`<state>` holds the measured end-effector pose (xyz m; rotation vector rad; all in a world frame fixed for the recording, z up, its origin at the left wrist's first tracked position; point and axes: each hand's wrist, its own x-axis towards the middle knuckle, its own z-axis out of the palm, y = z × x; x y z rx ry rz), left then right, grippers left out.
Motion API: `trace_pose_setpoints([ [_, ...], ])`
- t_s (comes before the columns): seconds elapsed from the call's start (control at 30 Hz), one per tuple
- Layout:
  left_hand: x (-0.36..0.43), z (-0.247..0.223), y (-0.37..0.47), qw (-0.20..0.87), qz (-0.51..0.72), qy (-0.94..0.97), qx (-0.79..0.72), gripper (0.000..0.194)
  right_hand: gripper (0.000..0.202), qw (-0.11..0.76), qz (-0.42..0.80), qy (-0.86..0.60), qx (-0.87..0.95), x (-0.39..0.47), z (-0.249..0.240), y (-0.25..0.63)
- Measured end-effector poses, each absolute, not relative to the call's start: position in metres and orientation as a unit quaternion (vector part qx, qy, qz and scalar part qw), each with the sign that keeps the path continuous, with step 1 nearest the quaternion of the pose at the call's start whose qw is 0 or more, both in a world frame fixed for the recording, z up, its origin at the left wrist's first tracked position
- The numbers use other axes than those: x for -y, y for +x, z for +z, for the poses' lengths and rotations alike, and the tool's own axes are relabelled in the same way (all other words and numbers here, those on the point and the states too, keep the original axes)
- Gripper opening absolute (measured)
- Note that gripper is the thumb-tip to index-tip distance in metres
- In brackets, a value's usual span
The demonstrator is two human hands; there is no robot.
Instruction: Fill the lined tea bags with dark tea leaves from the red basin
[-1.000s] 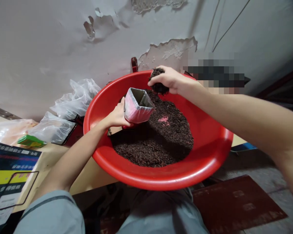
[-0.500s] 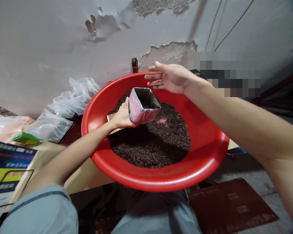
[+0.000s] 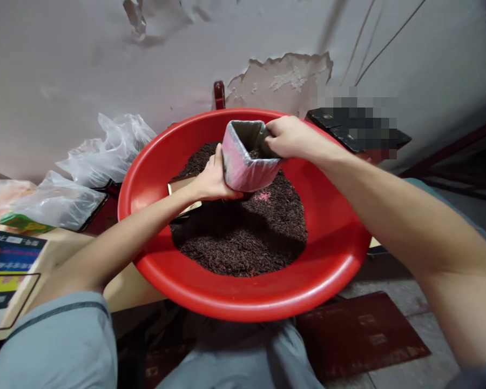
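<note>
My left hand (image 3: 215, 179) grips a pink square container (image 3: 249, 172) from its left side, holding it tilted above a large red basin (image 3: 243, 305). Dark, grain-like material (image 3: 243, 246) covers the basin's bottom, with a small pink patch (image 3: 263, 196) in it. At the container's right rim is my right hand (image 3: 285, 138), its fingers curled at the opening; whatever they hold is hidden. Some dark material shows inside the container. A pale, flat-edged piece (image 3: 185, 201) lies in the basin behind my left wrist.
Clear plastic bags (image 3: 105, 154) and a green packet (image 3: 24, 221) lie left of the basin. A dark box (image 3: 340, 128) is behind it at the right, and a red-brown board (image 3: 368, 332) lies below. The peeling wall (image 3: 81, 65) stands behind.
My right hand has come down to the container's rim, and its spread fingers have curled. The container has shifted slightly up and right and tilts more. The view has shifted a little.
</note>
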<state>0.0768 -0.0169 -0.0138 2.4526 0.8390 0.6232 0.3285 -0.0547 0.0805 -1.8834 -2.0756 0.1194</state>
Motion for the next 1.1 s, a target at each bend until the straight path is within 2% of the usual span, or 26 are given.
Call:
trace_pose_setpoints([
  [0.1,0.01,-0.013,0.091,0.207,0.12,0.919,-0.314,0.156,0.02,0.116,0.016,-0.693,0.712,0.053,0.071,0.352],
  [0.27,0.012,-0.016,0.082,0.153,-0.077,0.899,-0.403,0.129,0.029,0.021,-0.003,-0.747,0.664,0.05,0.033,0.373],
  [0.4,0.011,-0.026,0.064,0.136,-0.15,0.882,-0.425,0.124,0.033,-0.015,0.037,-0.775,0.63,0.049,0.03,0.375],
  [0.47,0.009,-0.032,0.061,0.138,-0.134,0.891,-0.411,0.12,0.037,0.035,0.0,-0.771,0.636,0.054,0.041,0.363],
  [0.57,0.009,-0.042,0.065,0.128,-0.08,0.918,-0.366,0.111,0.049,0.209,-0.065,-0.678,0.702,0.067,0.045,0.322],
  [0.6,0.01,-0.044,0.068,0.126,-0.073,0.923,-0.355,0.109,0.049,0.248,-0.039,-0.624,0.74,0.072,0.037,0.304],
  [0.67,0.016,-0.048,0.075,0.125,-0.084,0.925,-0.348,0.107,0.054,0.264,0.082,-0.536,0.798,0.082,0.006,0.271],
  [0.77,0.028,-0.048,0.082,0.112,-0.133,0.919,-0.355,0.095,0.073,0.204,0.236,-0.53,0.789,0.094,-0.058,0.243],
  [0.87,0.04,-0.043,0.086,0.115,-0.159,0.91,-0.364,0.089,0.087,0.139,0.318,-0.567,0.747,0.099,-0.1,0.244],
  [0.97,0.048,-0.036,0.09,0.151,-0.172,0.897,-0.378,0.094,0.086,0.092,0.338,-0.594,0.724,0.1,-0.103,0.251],
  [1.1,0.051,-0.03,0.091,0.164,-0.183,0.884,-0.397,0.106,0.079,0.029,0.356,-0.611,0.706,0.099,-0.081,0.25],
])
